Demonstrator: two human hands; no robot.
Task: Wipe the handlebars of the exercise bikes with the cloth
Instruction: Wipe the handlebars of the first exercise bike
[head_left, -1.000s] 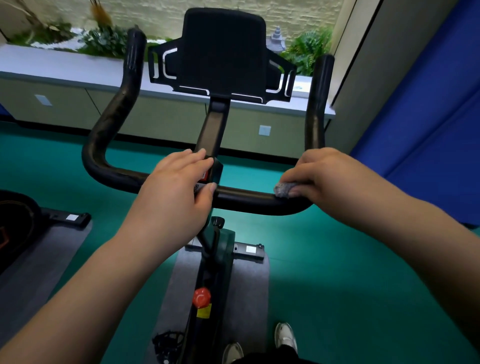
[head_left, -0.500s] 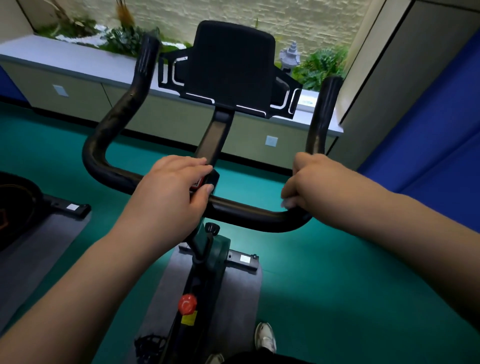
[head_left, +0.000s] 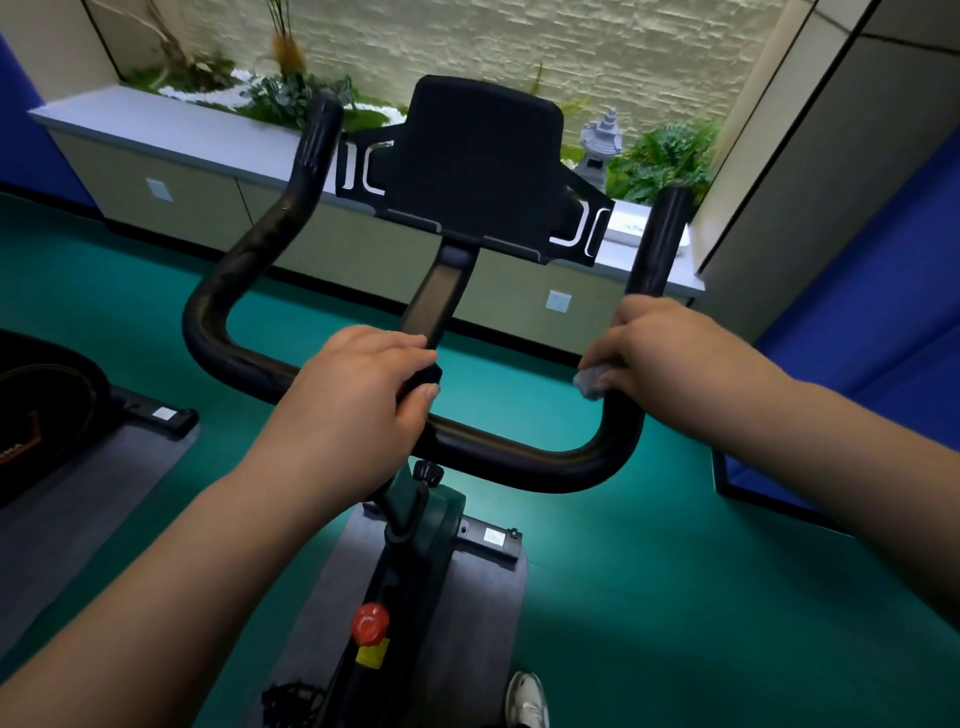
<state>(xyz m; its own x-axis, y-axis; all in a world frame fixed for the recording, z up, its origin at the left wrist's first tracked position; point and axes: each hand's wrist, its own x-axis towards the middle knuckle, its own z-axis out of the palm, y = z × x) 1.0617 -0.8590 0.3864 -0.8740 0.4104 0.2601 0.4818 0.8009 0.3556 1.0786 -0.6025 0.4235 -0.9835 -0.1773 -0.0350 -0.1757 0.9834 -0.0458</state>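
The right hand (head_left: 670, 353) grips the right upright of the black handlebars (head_left: 509, 457), pressing a small grey cloth (head_left: 589, 383) against the bar where it bends upward. The left hand (head_left: 363, 395) rests closed over the crossbar at the centre stem, below the black tablet holder (head_left: 478, 166).

Both arms are bare, with no sleeves. The left hand (head_left: 358, 395) and right hand (head_left: 670, 353) wear nothing. One white shoe (head_left: 527, 699) shows.

One head-worn wide-angle view looks forward and down from close above the handlebar (head_left: 519, 457), the console (head_left: 478, 166) at 12 o'clock, a shoe (head_left: 527, 701) at 6 o'clock.
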